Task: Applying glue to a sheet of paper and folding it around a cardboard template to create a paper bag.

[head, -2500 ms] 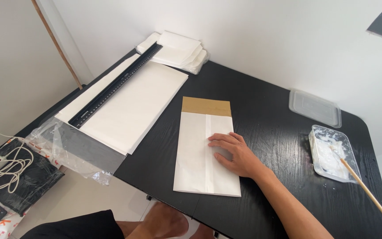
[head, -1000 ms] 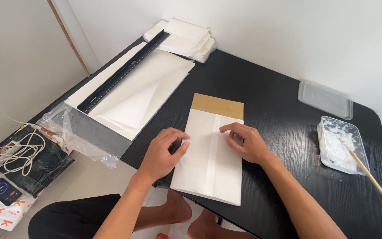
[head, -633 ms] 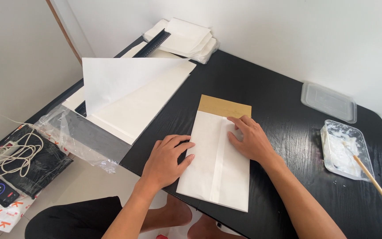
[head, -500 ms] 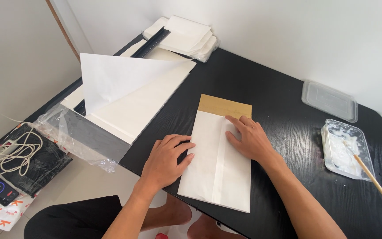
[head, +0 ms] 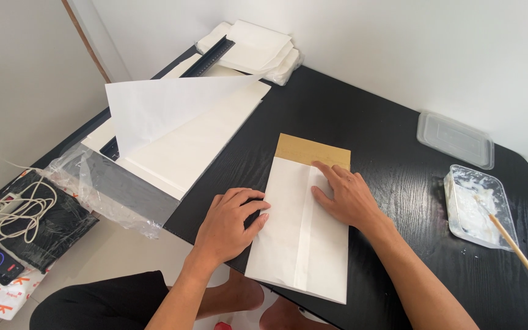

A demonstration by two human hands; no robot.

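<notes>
Near the front edge of the black table (head: 398, 122) we have the folded white paper bag (head: 300, 235), lying flat with its long axis running from the front edge back toward the wall, tilted a little to the right as it goes away. Its brown end (head: 310, 150) points away from us, and its near white end hangs just over the front edge. A lengthwise fold runs down its middle.

Our left hand (head: 230, 226) lies palm down on the bag's left edge, fingers curled loosely and gripping nothing. Our right hand (head: 346, 195) presses flat on the upper right part, fingers spread, fingertips at the seam where white meets brown; it holds nothing either.

Moving outward, toward the left edge of the table we see a stack of white sheets (head: 197, 143), with one loose sheet (head: 160, 107) standing up off it, and a crumpled clear plastic wrap (head: 111, 189) at the front left corner. A black ruler (head: 212, 52) and a pile of folded white paper (head: 252, 49) sit at the back left corner. By the right edge, a clear tray of white paste (head: 475, 205) holds a wooden stick (head: 520, 253), with a clear lid (head: 453, 137) just behind.
</notes>
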